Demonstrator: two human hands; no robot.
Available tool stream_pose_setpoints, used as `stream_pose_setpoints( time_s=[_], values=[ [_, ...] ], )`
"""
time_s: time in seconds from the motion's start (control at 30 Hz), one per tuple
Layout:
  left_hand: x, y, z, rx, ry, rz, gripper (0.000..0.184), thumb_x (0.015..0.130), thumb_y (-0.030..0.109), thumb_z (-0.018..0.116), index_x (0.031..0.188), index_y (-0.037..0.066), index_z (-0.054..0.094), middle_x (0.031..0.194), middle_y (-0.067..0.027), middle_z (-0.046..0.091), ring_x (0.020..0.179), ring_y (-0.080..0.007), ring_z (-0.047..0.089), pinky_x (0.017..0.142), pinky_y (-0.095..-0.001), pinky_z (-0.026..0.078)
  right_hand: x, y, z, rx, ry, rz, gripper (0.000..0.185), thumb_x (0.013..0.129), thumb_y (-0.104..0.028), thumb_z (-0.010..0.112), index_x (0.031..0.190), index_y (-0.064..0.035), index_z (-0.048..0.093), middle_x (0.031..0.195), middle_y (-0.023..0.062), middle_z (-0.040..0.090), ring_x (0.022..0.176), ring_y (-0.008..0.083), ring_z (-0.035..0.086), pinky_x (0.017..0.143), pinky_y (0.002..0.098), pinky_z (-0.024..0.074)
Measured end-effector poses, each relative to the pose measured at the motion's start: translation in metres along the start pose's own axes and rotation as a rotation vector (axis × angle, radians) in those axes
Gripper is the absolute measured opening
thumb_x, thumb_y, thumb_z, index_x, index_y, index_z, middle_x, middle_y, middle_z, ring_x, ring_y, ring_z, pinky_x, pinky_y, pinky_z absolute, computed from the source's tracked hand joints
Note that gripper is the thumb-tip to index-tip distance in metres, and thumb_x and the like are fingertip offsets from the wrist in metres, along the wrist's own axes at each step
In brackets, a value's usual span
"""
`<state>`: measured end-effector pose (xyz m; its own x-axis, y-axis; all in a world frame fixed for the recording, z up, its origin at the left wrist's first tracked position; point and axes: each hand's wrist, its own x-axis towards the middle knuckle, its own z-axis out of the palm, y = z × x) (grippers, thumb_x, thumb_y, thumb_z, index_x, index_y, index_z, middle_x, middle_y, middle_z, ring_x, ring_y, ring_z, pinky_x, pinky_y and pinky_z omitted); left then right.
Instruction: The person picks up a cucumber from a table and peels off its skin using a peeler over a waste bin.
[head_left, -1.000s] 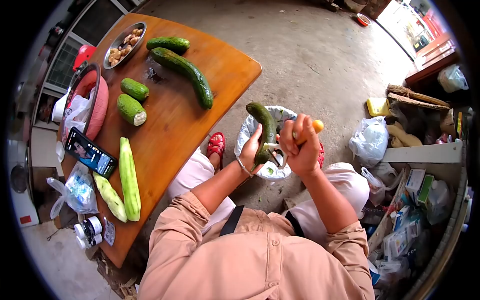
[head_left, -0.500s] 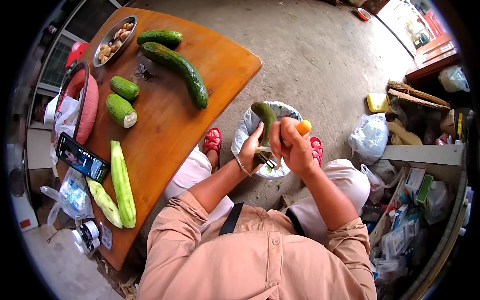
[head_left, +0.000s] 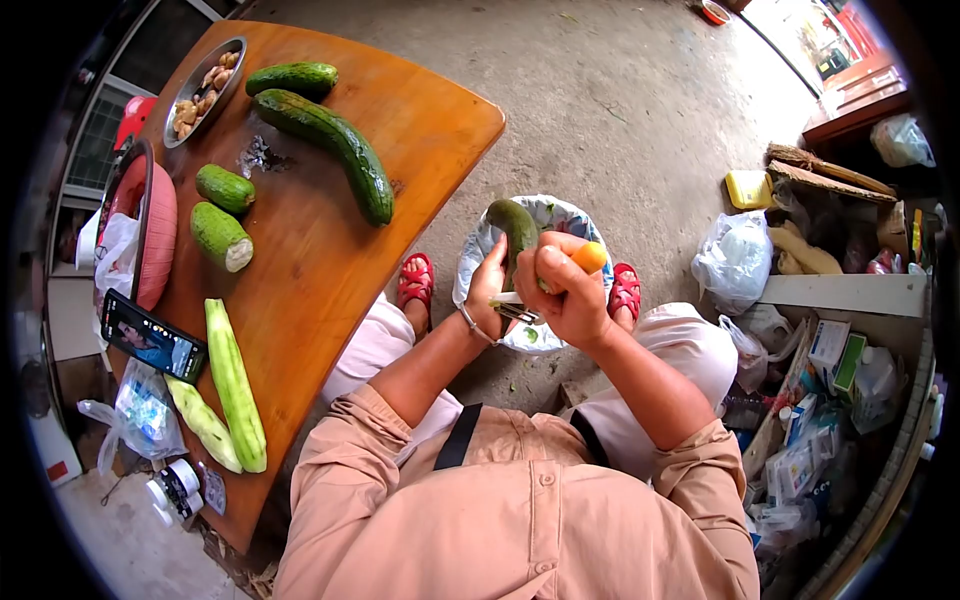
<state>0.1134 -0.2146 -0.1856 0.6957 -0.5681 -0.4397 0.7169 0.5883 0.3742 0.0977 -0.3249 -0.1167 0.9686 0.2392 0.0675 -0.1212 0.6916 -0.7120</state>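
As you look down past your knees, the lower left of the frame shows a plastic bag [head_left: 148,412] and jars [head_left: 176,488] at the edge of the wooden surface [head_left: 300,240]. Above them are your phone [head_left: 152,338], tilted, with its screen lit, and a pink basin [head_left: 162,225]. A bowl [head_left: 212,112] of small pieces stands in the upper left. To the right of the phone lie two pale gourds [head_left: 237,385], side by side, with two cut pieces [head_left: 220,236] above them. Two whole gourds [head_left: 335,145], dark green, lie near the far end.

At centre, over the lined bin [head_left: 469,262], your left hand [head_left: 487,290] has its grip closed on the curved gourd [head_left: 513,226], whose upper end points up the frame. Your right hand [head_left: 573,298] has its grip wrapped round the orange handle of the peeler [head_left: 590,257]; its head is at the gourd's lower part, though you cannot tell whether the blade touches. Red sandals [head_left: 415,281] show on either side of the bin. Farther right are a white bag [head_left: 735,260], a yellow container [head_left: 749,189] and small boxes [head_left: 829,346].
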Motion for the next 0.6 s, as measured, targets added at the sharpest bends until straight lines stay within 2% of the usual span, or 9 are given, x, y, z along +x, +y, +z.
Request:
stream_pose_setpoints(
  time_s=[0.03, 0.1, 0.23, 0.33, 0.4, 0.43, 0.47, 0.53, 0.6],
  values=[
    [0.006, -0.002, -0.009, 0.000, 0.000, -0.002, 0.057, 0.099, 0.050, 0.029, 0.126, 0.003, 0.048, 0.120, -0.0138, 0.056, 0.109, -0.0251, 0.057, 0.097, -0.0359, 0.044, 0.001, 0.001, 0.001, 0.000, 0.002, -0.001, 0.037, 0.093, -0.020, 0.052, 0.061, -0.0097, 0.036, 0.051, -0.0009, 0.036, 0.042, 0.0059, 0.032, 0.040, 0.0226, 0.0215],
    [0.020, -0.005, -0.029, -0.355, -0.119, -0.264, 0.058, 0.099, 0.050, 0.030, 0.126, 0.002, 0.047, 0.120, -0.0147, 0.055, 0.110, -0.0250, 0.056, 0.098, -0.0359, 0.044, 0.003, 0.002, 0.002, -0.036, -0.008, 0.017, 0.037, 0.093, -0.020, 0.051, 0.061, -0.0094, 0.036, 0.052, -0.0009, 0.036, 0.041, 0.0059, 0.032, 0.039, 0.0226, 0.0214],
    [0.019, -0.012, -0.032, -0.376, -0.054, -0.286, 0.057, 0.099, 0.050, 0.030, 0.124, 0.002, 0.047, 0.119, -0.0145, 0.055, 0.109, -0.0248, 0.056, 0.097, -0.0361, 0.045, 0.006, 0.001, 0.003, -0.023, 0.053, 0.044, 0.038, 0.094, -0.021, 0.049, 0.061, -0.0091, 0.035, 0.052, -0.0008, 0.036, 0.040, 0.0055, 0.030, 0.037, 0.0219, 0.0207],
    [0.012, -0.018, -0.035, -0.588, -0.459, -0.253, 0.052, 0.100, 0.047, 0.030, 0.122, 0.002, 0.047, 0.114, -0.0135, 0.056, 0.106, -0.0228, 0.057, 0.094, -0.0349, 0.046, 0.006, 0.000, 0.001, -0.028, 0.081, 0.052, 0.038, 0.093, -0.023, 0.050, 0.061, -0.0099, 0.035, 0.052, -0.0002, 0.037, 0.039, 0.0056, 0.030, 0.036, 0.0219, 0.0206],
    [0.008, -0.024, -0.028, -0.286, -0.081, -0.072, 0.048, 0.101, 0.043, 0.030, 0.121, 0.003, 0.048, 0.111, -0.0127, 0.056, 0.103, -0.0205, 0.058, 0.091, -0.0331, 0.048, 0.009, -0.005, 0.001, -0.004, 0.133, 0.080, 0.038, 0.092, -0.025, 0.052, 0.061, -0.0109, 0.035, 0.051, 0.0004, 0.037, 0.038, 0.0059, 0.029, 0.036, 0.0220, 0.0204],
    [0.004, -0.020, -0.022, -0.286, -0.078, -0.080, 0.048, 0.101, 0.043, 0.030, 0.121, 0.003, 0.048, 0.111, -0.0127, 0.056, 0.103, -0.0205, 0.058, 0.091, -0.0331, 0.048, 0.007, -0.003, 0.000, -0.001, 0.141, 0.079, 0.038, 0.092, -0.025, 0.052, 0.061, -0.0109, 0.035, 0.051, 0.0004, 0.037, 0.038, 0.0059, 0.029, 0.036, 0.0220, 0.0204],
    [0.002, -0.013, -0.016, -0.325, -0.239, -0.101, 0.046, 0.101, 0.041, 0.030, 0.121, 0.003, 0.047, 0.110, -0.0124, 0.056, 0.102, -0.0197, 0.058, 0.091, -0.0320, 0.048, 0.006, -0.001, -0.001, 0.038, 0.152, 0.090, 0.038, 0.092, -0.024, 0.053, 0.060, -0.0107, 0.035, 0.050, 0.0004, 0.037, 0.038, 0.0059, 0.029, 0.036, 0.0219, 0.0205],
    [0.020, -0.021, -0.037, -0.349, -0.174, -0.251, 0.044, 0.101, 0.038, 0.030, 0.121, 0.002, 0.047, 0.110, -0.0121, 0.056, 0.100, -0.0191, 0.058, 0.090, -0.0307, 0.049, 0.003, 0.005, -0.001, 0.079, 0.127, 0.078, 0.038, 0.092, -0.023, 0.053, 0.060, -0.0101, 0.036, 0.051, -0.0001, 0.037, 0.039, 0.0056, 0.030, 0.036, 0.0218, 0.0212],
    [0.021, -0.023, -0.039, -0.367, -0.126, -0.241, 0.043, 0.102, 0.037, 0.030, 0.121, 0.002, 0.046, 0.110, -0.0121, 0.056, 0.100, -0.0191, 0.059, 0.089, -0.0309, 0.049, 0.003, 0.006, 0.001, 0.038, 0.128, 0.060, 0.038, 0.092, -0.022, 0.053, 0.060, -0.0099, 0.037, 0.051, -0.0004, 0.038, 0.039, 0.0054, 0.031, 0.036, 0.0217, 0.0216]
  ],
)
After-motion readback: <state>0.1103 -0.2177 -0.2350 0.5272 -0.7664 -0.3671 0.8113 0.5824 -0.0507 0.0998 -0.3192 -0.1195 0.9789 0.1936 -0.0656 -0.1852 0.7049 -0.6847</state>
